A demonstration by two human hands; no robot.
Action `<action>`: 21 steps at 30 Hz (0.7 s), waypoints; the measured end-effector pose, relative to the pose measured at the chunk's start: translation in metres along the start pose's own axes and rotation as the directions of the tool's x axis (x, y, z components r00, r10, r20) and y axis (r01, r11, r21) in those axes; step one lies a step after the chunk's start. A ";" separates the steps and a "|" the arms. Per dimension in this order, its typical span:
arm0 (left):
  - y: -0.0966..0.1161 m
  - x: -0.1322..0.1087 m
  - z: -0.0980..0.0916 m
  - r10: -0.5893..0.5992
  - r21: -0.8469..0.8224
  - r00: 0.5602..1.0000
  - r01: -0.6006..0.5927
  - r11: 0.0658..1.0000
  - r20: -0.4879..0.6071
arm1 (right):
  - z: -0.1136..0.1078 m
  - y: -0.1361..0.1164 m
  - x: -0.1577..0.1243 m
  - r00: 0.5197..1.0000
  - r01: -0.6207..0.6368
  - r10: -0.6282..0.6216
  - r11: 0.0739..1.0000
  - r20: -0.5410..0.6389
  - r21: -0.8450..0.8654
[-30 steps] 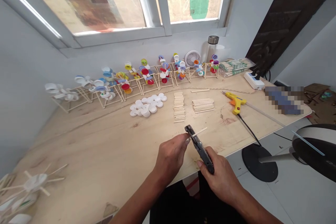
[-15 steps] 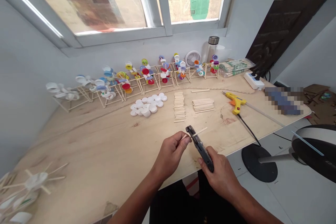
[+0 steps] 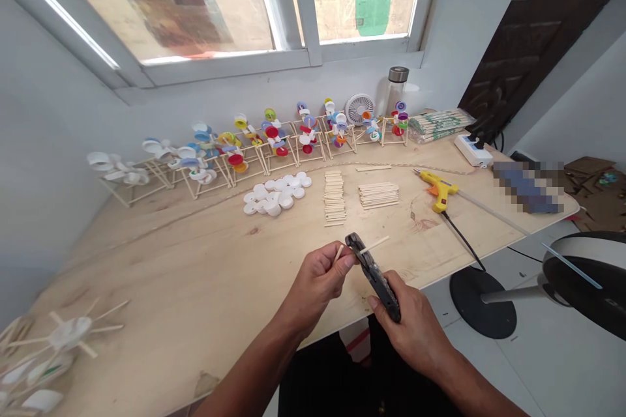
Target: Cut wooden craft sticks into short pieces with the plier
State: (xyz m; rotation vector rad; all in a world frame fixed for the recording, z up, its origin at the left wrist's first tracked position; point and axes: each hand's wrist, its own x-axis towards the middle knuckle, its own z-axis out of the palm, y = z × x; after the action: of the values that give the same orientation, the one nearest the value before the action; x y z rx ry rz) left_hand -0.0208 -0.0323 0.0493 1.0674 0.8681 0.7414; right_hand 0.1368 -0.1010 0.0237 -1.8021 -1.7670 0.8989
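Observation:
My right hand [image 3: 411,326] grips the handles of dark cutting pliers [image 3: 372,272], whose jaws are shut across a thin wooden stick [image 3: 375,245]. One end of the stick juts out to the right of the jaws. My left hand [image 3: 320,280] pinches a short piece of stick [image 3: 338,253] just left of the jaws. Both hands hover over the near edge of the pale wooden table [image 3: 195,273].
Two piles of cut sticks [image 3: 334,199] [image 3: 378,195] and a heap of white bottle caps [image 3: 276,194] lie mid-table. A row of stick-and-cap models [image 3: 274,137] lines the wall. A yellow glue gun [image 3: 439,189] lies right, a standing fan [image 3: 587,280] beside the table, another cap model [image 3: 68,332] near left.
The short piece in my left hand has tilted up and come away from the jaws. The pliers and my right hand have stayed almost still.

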 end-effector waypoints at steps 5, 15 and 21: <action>0.003 -0.001 0.001 -0.008 0.026 1.000 0.008 1.000 0.002 | -0.001 -0.003 -0.002 1.000 0.017 -0.017 1.000 -0.004 0.020; 0.007 -0.002 0.001 0.138 0.223 0.989 -0.123 0.967 -0.053 | 0.001 -0.002 -0.002 1.000 0.017 -0.017 1.000 -0.006 0.015; 0.004 -0.001 0.000 0.207 0.364 0.976 -0.169 0.916 -0.069 | 0.005 0.001 0.002 1.000 0.015 -0.016 0.999 -0.022 -0.032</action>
State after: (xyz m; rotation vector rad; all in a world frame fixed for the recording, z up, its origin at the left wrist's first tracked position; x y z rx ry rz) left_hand -0.0211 -0.0318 0.0531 1.4612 1.0261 0.8266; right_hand 0.1341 -0.1000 0.0190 -1.8083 -1.7889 0.8464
